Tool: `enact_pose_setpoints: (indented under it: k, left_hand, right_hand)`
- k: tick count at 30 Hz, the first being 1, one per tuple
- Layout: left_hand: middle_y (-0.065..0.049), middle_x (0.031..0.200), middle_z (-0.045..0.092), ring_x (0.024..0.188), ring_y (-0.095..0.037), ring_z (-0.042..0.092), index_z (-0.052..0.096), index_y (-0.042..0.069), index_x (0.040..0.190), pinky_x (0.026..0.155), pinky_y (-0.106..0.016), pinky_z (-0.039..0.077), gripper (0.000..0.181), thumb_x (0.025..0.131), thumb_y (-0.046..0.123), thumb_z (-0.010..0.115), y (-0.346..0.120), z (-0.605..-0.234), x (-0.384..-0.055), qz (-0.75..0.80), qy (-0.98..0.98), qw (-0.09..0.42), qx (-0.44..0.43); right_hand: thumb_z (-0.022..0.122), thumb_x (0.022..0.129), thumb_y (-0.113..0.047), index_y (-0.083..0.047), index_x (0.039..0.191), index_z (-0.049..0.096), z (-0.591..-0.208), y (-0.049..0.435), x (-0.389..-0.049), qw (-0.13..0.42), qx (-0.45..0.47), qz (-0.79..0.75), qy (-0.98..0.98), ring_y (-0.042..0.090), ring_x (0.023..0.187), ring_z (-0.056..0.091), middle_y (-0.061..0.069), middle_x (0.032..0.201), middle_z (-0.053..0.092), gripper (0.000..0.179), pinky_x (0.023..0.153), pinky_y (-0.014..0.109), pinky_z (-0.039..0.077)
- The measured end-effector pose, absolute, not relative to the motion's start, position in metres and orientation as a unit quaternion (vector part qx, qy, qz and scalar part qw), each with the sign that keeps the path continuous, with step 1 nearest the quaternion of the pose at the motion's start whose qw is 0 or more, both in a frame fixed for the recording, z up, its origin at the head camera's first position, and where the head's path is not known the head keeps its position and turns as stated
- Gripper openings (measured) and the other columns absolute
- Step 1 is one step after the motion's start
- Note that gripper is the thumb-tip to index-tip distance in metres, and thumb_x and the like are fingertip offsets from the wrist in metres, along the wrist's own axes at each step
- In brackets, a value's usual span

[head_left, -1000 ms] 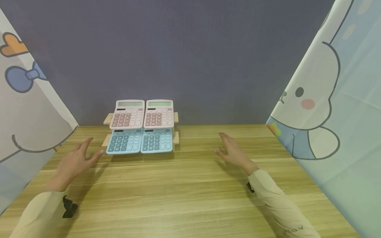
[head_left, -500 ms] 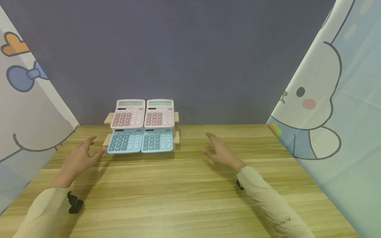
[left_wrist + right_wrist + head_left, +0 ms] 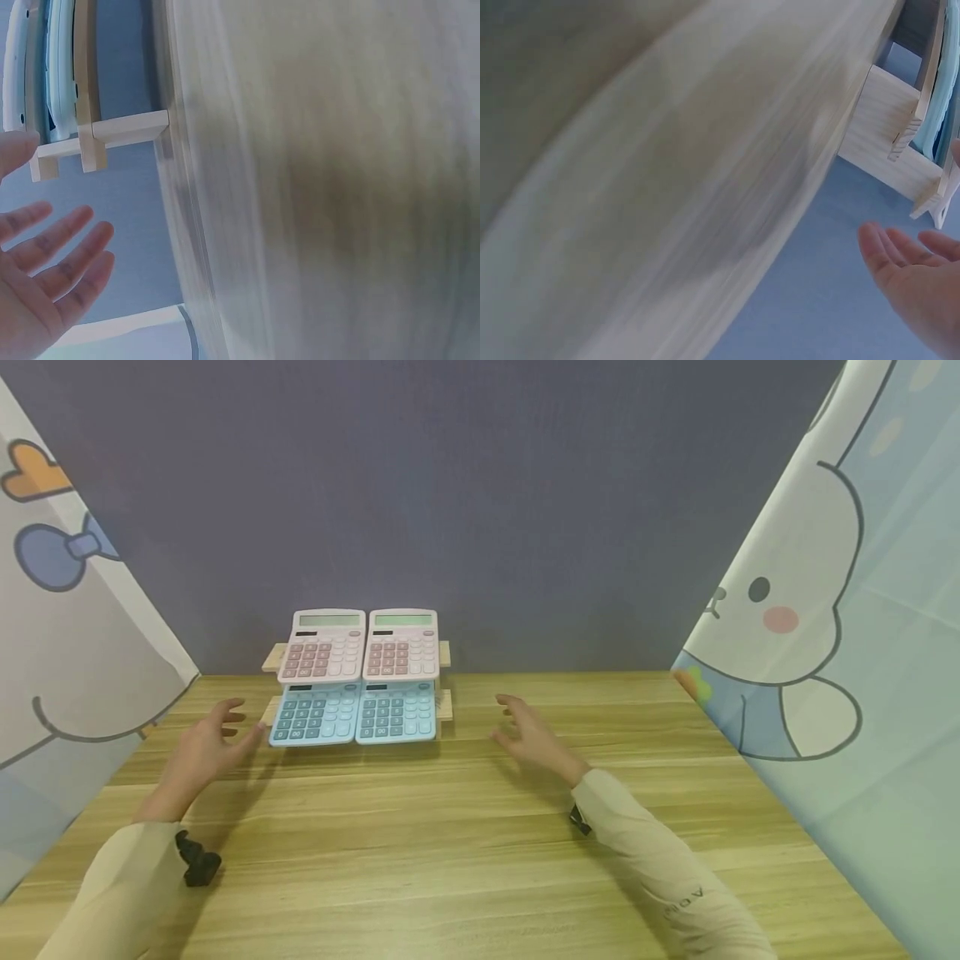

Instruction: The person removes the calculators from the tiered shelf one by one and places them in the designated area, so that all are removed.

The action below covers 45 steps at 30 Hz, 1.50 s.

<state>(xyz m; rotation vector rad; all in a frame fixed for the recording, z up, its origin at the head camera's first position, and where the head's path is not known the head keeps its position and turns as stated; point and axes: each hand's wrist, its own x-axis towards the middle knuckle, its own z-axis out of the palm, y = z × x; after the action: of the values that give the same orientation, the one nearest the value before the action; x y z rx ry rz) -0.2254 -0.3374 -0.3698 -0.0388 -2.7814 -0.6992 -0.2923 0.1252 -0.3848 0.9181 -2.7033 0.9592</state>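
Note:
Two pink calculators (image 3: 321, 646) lie side by side on the upper tier of a wooden rack (image 3: 446, 705). Below and in front of them, two blue calculators (image 3: 315, 714) rest on its lower tier. My left hand (image 3: 206, 752) hovers just left of the rack, fingers relaxed and spread; its thumb points at the lower tier's end, and whether it touches cannot be told. To the right of the rack, apart from it, my right hand (image 3: 536, 739) is held in the air with loosely bent fingers. Both palms are bare in the wrist views.
The rack stands on a wood-grain table (image 3: 450, 860) near its back edge, close to a dark grey panel (image 3: 480, 510). Cartoon-printed cloths hang along the left side (image 3: 67, 635) and the right side (image 3: 862, 610).
My right hand has moved left, nearer the rack. The left hand has shifted slightly right and its fingers have bent a little more. The calculators have stayed in place.

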Motion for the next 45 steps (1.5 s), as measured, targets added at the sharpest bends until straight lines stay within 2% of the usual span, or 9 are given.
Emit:
enact_pose_setpoints:
  k: [13,19,29,35,45]
  left_hand:
    - [-0.039,0.116,0.049,0.096,-0.053,0.054,0.034,-0.010,0.130,0.072,-0.058,0.051,0.062,0.091,0.035,0.052,-0.334,-0.371,-0.233,-0.274,-0.950,0.148,-0.001]
    - [-0.040,0.117,0.048,0.099,-0.054,0.053,0.032,-0.011,0.131,0.074,-0.057,0.052,0.062,0.092,0.033,0.051,-0.331,-0.371,-0.238,-0.296,-0.946,0.135,0.008]
    - [-0.039,0.118,0.049,0.100,-0.053,0.053,0.032,-0.012,0.132,0.074,-0.055,0.053,0.063,0.091,0.032,0.052,-0.330,-0.372,-0.245,-0.316,-0.940,0.127,0.021]
    - [-0.038,0.119,0.048,0.103,-0.053,0.051,0.030,-0.012,0.133,0.077,-0.056,0.051,0.064,0.092,0.034,0.050,-0.333,-0.374,-0.250,-0.327,-0.938,0.115,0.027]
    - [-0.038,0.118,0.050,0.104,-0.053,0.050,0.030,-0.013,0.132,0.079,-0.056,0.048,0.065,0.092,0.035,0.048,-0.333,-0.377,-0.254,-0.345,-0.932,0.105,0.032]
  right_hand:
    - [0.062,0.087,-0.017,0.003,0.133,0.036,-0.387,0.103,-0.304,0.034,0.274,0.415,-0.867,0.039,0.112,0.051,0.024,0.128,0.048,0.056,0.094,0.046,0.049]
    - [0.061,0.088,-0.021,0.003,0.131,0.038,-0.388,0.094,-0.304,0.035,0.270,0.446,-0.853,0.036,0.109,0.053,0.023,0.124,0.051,0.054,0.090,0.039,0.051]
    - [0.061,0.085,-0.004,0.003,0.128,0.041,-0.388,0.074,-0.309,0.001,0.220,0.513,-0.830,0.034,0.107,0.056,0.025,0.123,0.051,0.048,0.091,0.039,0.051]
    - [0.062,0.084,-0.004,0.005,0.126,0.042,-0.389,0.062,-0.310,-0.009,0.209,0.538,-0.817,0.037,0.107,0.055,0.025,0.121,0.053,0.047,0.088,0.039,0.053]
    - [0.061,0.086,-0.006,0.006,0.124,0.042,-0.394,0.046,-0.314,-0.006,0.162,0.558,-0.814,0.034,0.105,0.057,0.023,0.118,0.054,0.044,0.082,0.033,0.055]
